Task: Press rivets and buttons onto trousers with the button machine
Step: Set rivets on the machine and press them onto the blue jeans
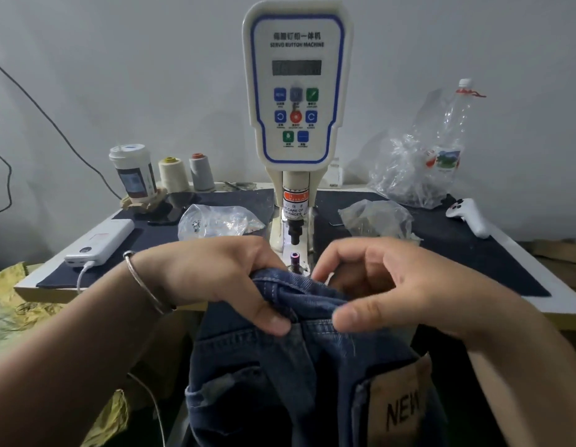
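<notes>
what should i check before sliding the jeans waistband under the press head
1. Left hand grips the jeans waistband: ok.
2. Right hand pinches the waistband: ok.
3. Fabric over the lower die: not ok, die is uncovered.
4. Fingers out from under the punch: ok for now, though close.
5. Button loaded in the punch: cannot tell.
6. Button machine display lit: cannot tell, blurred.
</notes>
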Motion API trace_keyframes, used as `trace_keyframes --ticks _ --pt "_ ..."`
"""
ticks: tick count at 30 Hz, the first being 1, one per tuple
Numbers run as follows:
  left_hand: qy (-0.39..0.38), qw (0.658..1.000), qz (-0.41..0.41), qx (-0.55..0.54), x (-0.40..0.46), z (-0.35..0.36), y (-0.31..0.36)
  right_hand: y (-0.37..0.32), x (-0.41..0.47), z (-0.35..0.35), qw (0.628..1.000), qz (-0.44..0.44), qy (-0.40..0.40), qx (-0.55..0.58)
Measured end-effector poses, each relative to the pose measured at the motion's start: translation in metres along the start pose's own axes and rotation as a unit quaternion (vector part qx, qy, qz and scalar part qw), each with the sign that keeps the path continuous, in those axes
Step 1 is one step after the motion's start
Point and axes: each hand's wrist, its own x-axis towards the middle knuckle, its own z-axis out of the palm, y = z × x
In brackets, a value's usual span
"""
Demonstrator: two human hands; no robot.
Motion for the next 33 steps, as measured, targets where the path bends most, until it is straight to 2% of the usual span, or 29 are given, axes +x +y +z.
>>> trace_keyframes --ticks 2,4,8,11,14,17,20,24,27,29,31,33 --pt "-0.029 0.998 0.028 -0.04 0.003 0.001 -0.008 -0.002 -0.004 -0.009 0.993 0.012 -0.054 -0.103" --pt "-0.047 0.992 0.051 -0.108 0.0 -0.002 -0.013 0.001 -0.005 -0.014 0.977 0.031 -0.057 -0.204" --pt "-0.083 0.973 0.09 -0.198 -0.011 -0.012 -0.018 0.02 -0.008 -0.013 0.974 0.072 -0.038 -0.211" --pt "-0.035 0.978 0.076 -0.191 -0.017 -0.015 -0.027 0.034 -0.007 -0.01 0.988 0.072 -0.019 -0.138" --pt "0.008 0.985 0.043 -0.167 -0.024 -0.018 -0.033 0.044 -0.009 -0.009 0.998 0.029 -0.008 0.057" --pt "0.031 0.994 0.017 -0.105 -0.023 -0.014 -0.029 0.054 -0.006 -0.003 0.972 -0.007 0.047 0.23" --pt "0.031 0.998 0.0 -0.062 -0.014 -0.001 -0.018 0.059 0.001 0.004 0.939 -0.03 0.084 0.331" --pt "0.091 0.994 -0.014 -0.06 0.002 0.026 -0.015 0.069 0.009 0.01 0.91 -0.027 0.131 0.393" --pt "0.148 0.987 -0.007 -0.07 0.011 0.04 -0.023 0.08 0.008 0.015 0.879 -0.01 0.12 0.462" --pt "0.167 0.981 -0.008 -0.102 0.013 0.044 -0.026 0.084 0.006 0.019 0.872 -0.003 0.113 0.475" --pt "0.17 0.976 -0.009 -0.138 0.014 0.044 -0.027 0.089 0.006 0.021 0.883 -0.012 0.145 0.446" --pt "0.164 0.969 -0.006 -0.185 0.014 0.043 -0.027 0.088 0.0 0.024 0.919 -0.032 0.208 0.334"
